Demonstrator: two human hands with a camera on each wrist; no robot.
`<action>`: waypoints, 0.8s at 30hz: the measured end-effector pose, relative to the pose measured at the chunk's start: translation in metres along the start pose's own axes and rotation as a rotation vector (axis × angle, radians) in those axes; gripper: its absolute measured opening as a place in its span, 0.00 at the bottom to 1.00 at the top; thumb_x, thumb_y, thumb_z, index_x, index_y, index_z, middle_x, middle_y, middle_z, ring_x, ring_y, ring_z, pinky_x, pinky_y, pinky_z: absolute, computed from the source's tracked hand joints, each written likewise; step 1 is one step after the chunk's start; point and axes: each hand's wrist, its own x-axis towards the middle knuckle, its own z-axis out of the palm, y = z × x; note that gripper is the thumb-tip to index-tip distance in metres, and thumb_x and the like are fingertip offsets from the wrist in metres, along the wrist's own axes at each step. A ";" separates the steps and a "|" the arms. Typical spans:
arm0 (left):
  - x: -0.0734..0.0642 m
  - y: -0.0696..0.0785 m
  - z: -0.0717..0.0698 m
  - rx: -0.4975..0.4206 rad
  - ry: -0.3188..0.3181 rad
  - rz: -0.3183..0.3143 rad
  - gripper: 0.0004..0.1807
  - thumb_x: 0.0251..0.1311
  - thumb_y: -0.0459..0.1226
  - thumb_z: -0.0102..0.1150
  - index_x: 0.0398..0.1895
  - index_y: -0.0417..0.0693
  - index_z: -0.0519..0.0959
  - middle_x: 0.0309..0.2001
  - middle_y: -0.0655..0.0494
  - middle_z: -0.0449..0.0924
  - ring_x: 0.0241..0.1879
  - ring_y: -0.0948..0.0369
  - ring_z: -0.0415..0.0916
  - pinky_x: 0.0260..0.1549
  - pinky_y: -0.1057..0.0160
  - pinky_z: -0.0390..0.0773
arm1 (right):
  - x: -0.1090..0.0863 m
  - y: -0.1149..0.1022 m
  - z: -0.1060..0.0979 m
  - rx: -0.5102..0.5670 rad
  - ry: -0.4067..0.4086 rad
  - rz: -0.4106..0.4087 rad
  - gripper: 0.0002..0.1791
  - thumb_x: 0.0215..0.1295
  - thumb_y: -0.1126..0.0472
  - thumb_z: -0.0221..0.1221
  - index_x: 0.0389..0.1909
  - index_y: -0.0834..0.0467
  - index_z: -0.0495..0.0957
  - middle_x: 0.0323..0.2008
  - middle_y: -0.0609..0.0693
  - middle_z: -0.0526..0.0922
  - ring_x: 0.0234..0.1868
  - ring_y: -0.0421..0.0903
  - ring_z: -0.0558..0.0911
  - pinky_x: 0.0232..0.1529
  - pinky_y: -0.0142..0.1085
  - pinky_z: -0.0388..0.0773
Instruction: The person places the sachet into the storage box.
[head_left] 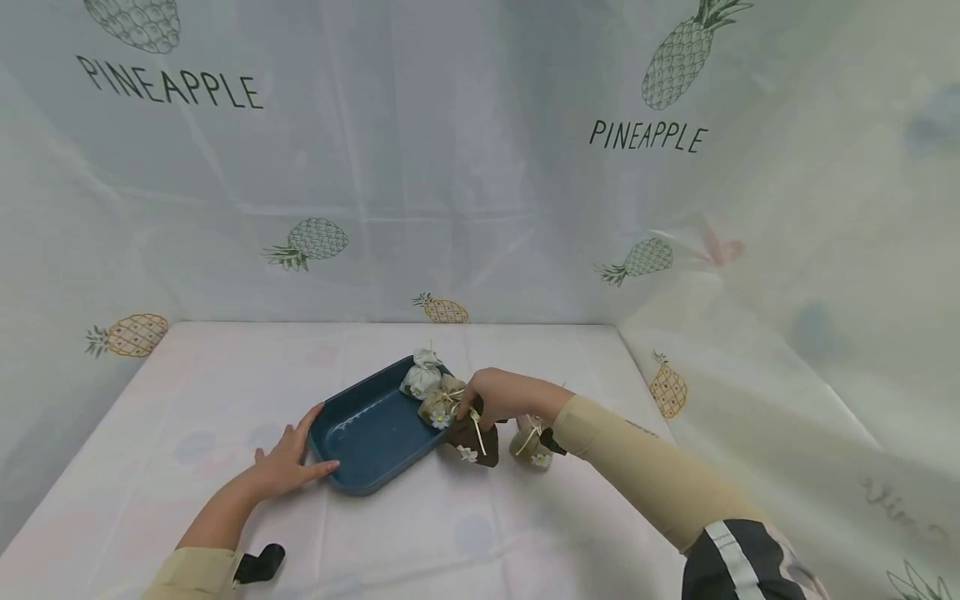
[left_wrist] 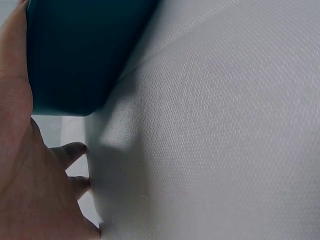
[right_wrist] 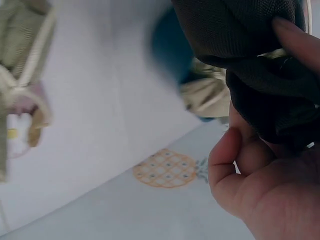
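A dark blue rectangular tray (head_left: 367,437) lies at a slant on the white cloth. My left hand (head_left: 283,467) rests against its left end, fingers spread and thumb along the near rim. A pale drawstring pouch (head_left: 422,379) and a tan pouch (head_left: 435,407) with a white flower sit in the tray's right end. Just over the tray's right edge, my right hand (head_left: 498,395) pinches a dark brown pouch (head_left: 480,446) by its gathered neck; the dark cloth (right_wrist: 215,30) bunches between thumb and fingers in the right wrist view.
Another drawstring pouch (head_left: 534,450), beige-green with a flower, lies on the cloth right of the brown one, partly behind the right wrist. Curtains with pineapple prints (head_left: 446,312) stand behind the table and along its sides. A black strap piece (head_left: 259,564) sticks out at the left wrist.
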 end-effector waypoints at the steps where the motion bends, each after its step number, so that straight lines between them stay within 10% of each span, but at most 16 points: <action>1: 0.000 0.000 0.000 -0.001 0.000 0.001 0.57 0.56 0.55 0.66 0.76 0.48 0.37 0.70 0.20 0.41 0.66 0.21 0.35 0.46 0.15 0.33 | 0.001 -0.003 -0.001 0.009 -0.005 -0.007 0.23 0.49 0.78 0.66 0.41 0.49 0.88 0.45 0.41 0.84 0.26 0.37 0.69 0.22 0.29 0.69; 24: -0.002 -0.004 0.003 -0.011 0.005 -0.002 0.57 0.57 0.57 0.64 0.77 0.51 0.37 0.70 0.21 0.43 0.67 0.23 0.35 0.47 0.16 0.32 | 0.066 -0.035 0.005 0.031 0.204 -0.053 0.18 0.53 0.71 0.68 0.45 0.52 0.87 0.50 0.44 0.83 0.49 0.39 0.77 0.32 0.27 0.73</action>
